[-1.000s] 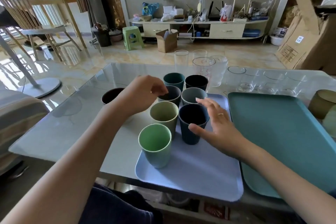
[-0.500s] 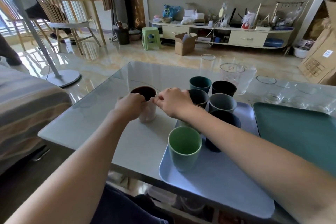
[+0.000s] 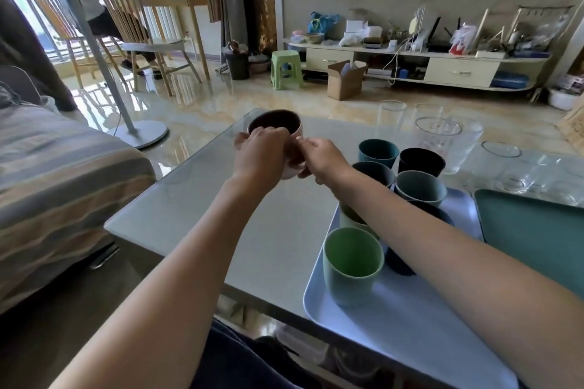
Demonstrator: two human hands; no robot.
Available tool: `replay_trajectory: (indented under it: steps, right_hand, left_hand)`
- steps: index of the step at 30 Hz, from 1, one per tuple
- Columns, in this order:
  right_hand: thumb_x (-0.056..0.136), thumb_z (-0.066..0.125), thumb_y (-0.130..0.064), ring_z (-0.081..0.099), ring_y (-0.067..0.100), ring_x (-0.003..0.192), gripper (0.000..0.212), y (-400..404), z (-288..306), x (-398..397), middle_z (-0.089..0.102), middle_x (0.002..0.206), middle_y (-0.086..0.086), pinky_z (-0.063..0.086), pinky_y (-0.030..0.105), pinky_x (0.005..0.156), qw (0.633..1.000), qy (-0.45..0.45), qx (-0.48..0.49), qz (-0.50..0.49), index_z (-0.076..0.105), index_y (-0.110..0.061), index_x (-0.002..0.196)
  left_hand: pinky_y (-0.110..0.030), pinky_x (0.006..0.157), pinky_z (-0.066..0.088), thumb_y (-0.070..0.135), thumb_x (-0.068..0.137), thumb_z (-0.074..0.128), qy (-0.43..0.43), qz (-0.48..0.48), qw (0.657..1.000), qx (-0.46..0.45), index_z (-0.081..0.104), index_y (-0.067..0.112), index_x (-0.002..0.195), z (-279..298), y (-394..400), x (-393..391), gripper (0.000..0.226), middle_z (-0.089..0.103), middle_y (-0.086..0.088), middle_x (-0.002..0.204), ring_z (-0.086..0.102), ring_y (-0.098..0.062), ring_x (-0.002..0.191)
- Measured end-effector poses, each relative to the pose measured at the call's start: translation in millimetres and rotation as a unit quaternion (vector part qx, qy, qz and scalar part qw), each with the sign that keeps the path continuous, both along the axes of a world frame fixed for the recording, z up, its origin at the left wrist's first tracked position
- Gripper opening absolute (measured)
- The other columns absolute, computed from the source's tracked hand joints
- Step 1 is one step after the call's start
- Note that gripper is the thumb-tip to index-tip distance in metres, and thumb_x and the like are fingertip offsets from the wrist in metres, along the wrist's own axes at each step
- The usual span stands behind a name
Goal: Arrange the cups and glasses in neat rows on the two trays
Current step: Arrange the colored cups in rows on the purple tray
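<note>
A pale pink cup (image 3: 274,124) with a dark inside is lifted above the table's left part. My left hand (image 3: 262,153) grips its near side and my right hand (image 3: 319,158) holds its right side. Several coloured cups stand in two rows at the far end of the light blue tray (image 3: 410,322): a light green cup (image 3: 352,264) nearest, then others up to a teal cup (image 3: 377,151) and a black cup (image 3: 422,161). My right forearm hides part of two of them. The teal tray (image 3: 537,230) lies at the right.
Several clear glasses (image 3: 442,139) stand on the glass table (image 3: 196,218) behind the trays. A striped sofa (image 3: 57,186) is at the left, a fan stand (image 3: 139,136) beyond it. A person sits on a wooden chair at the far left.
Both hands left the cups on the blue tray, reached left to the pink cup, took hold of it and raised it off the table. The view has turned left.
</note>
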State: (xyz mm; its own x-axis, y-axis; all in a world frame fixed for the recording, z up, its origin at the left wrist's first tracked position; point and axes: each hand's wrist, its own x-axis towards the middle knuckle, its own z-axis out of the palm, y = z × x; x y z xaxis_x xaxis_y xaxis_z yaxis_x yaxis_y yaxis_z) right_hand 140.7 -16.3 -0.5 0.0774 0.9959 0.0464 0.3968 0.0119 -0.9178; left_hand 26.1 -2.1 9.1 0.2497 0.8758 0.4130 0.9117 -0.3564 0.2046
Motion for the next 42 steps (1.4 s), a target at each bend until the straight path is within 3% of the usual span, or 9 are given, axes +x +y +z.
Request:
replay_trajectory:
  steps: [5, 9, 13, 16, 20, 22, 30, 38, 42]
  right_hand:
    - [0.102, 0.028, -0.032, 0.050, 0.017, 0.064, 0.032, -33.4, 32.6, 23.9, 0.054, 0.075, 0.003, 0.038, 0.021, 0.050, 0.997, 0.066, 0.040, -0.008, 0.051, -0.013, 0.092]
    - [0.101, 0.035, -0.031, 0.035, 0.013, 0.049, 0.038, -76.4, 44.2, 63.2, 0.040, 0.059, 0.001, 0.028, 0.024, 0.045, 0.987, 0.142, 0.063, -0.038, 0.044, -0.017, 0.067]
    - [0.100, 0.039, -0.028, 0.037, 0.004, 0.037, 0.053, -128.1, 49.5, 110.1, 0.041, 0.042, -0.011, 0.030, 0.017, 0.041, 0.980, 0.161, 0.089, -0.070, 0.050, -0.024, 0.049]
    - [0.100, 0.038, -0.024, 0.033, 0.002, 0.037, 0.060, -165.0, 44.9, 143.6, 0.036, 0.040, -0.013, 0.029, 0.016, 0.041, 0.981, 0.141, 0.105, -0.080, 0.056, -0.029, 0.043]
    - [0.091, 0.050, -0.035, 0.017, 0.012, 0.045, 0.039, -206.8, 27.1, 182.7, 0.022, 0.050, -0.004, 0.015, 0.027, 0.048, 0.975, 0.170, 0.106, -0.096, 0.046, -0.006, 0.066]
    - [0.086, 0.051, -0.039, 0.015, 0.010, 0.042, 0.043, -221.1, 15.1, 192.2, 0.020, 0.048, -0.004, 0.014, 0.024, 0.045, 0.972, 0.193, 0.092, -0.094, 0.043, -0.013, 0.052]
    - [0.096, 0.042, -0.025, 0.017, 0.011, 0.040, 0.048, -232.1, -39.3, 182.8, 0.022, 0.046, -0.001, 0.020, 0.017, 0.037, 0.980, 0.188, -0.006, -0.059, 0.033, -0.020, 0.049]
    - [0.094, 0.047, -0.031, 0.028, 0.013, 0.036, 0.050, -231.8, -74.9, 161.7, 0.035, 0.039, -0.002, 0.039, 0.029, 0.046, 0.988, 0.143, -0.055, -0.003, 0.042, -0.003, 0.053]
    - [0.098, 0.040, -0.030, 0.047, 0.016, 0.040, 0.053, -231.7, -82.9, 154.4, 0.052, 0.044, 0.004, 0.040, 0.024, 0.045, 0.984, 0.139, -0.110, -0.004, 0.048, -0.015, 0.048]
  left_hand:
    - [-0.038, 0.094, 0.032, 0.021, 0.091, 0.054, -0.075, -0.071, 0.988, 0.115, 0.063, 0.015, 0.094, 20.7, -20.6, 18.6, 0.012, 0.069, -0.002, 0.102, 0.058, -0.026, 0.106]
    - [-0.038, 0.092, 0.040, 0.037, 0.085, 0.057, -0.097, -0.133, 0.969, 0.185, 0.067, 0.012, 0.098, 33.6, -46.6, 40.4, 0.030, 0.068, -0.003, 0.109, 0.055, -0.026, 0.113]
    - [-0.045, 0.103, 0.040, 0.044, 0.084, 0.047, -0.130, -0.235, 0.954, 0.136, 0.064, 0.014, 0.112, 35.3, -66.9, 56.0, 0.045, 0.062, -0.002, 0.125, 0.047, -0.022, 0.125]
    - [-0.045, 0.103, 0.040, 0.041, 0.083, 0.052, -0.103, -0.301, 0.938, 0.138, 0.067, 0.014, 0.107, 31.9, -85.4, 68.8, 0.039, 0.062, -0.002, 0.125, 0.049, -0.022, 0.124]
    - [-0.035, 0.099, 0.038, 0.037, 0.080, 0.058, -0.019, -0.368, 0.901, 0.230, 0.071, 0.012, 0.093, 27.2, -121.9, 92.9, 0.031, 0.069, -0.003, 0.109, 0.054, -0.021, 0.114]
    - [-0.036, 0.095, 0.041, 0.036, 0.082, 0.057, 0.014, -0.403, 0.878, 0.259, 0.071, 0.010, 0.085, 25.4, -132.2, 101.0, 0.029, 0.070, -0.004, 0.097, 0.058, -0.021, 0.104]
    - [-0.029, 0.072, 0.045, 0.044, 0.086, 0.049, 0.077, -0.433, 0.892, 0.103, 0.059, 0.014, 0.057, 12.1, -125.9, 108.7, 0.043, 0.057, 0.002, 0.063, 0.054, -0.017, 0.069]
    - [-0.028, 0.062, 0.048, 0.048, 0.079, 0.054, 0.142, -0.367, 0.919, 0.009, 0.052, 0.026, 0.056, -1.6, -105.1, 101.2, 0.033, 0.056, 0.010, 0.066, 0.052, -0.007, 0.074]
    - [-0.032, 0.067, 0.051, 0.050, 0.081, 0.056, 0.190, -0.344, 0.919, -0.034, 0.051, 0.029, 0.061, -5.2, -100.8, 96.5, 0.029, 0.058, 0.010, 0.076, 0.057, -0.010, 0.081]
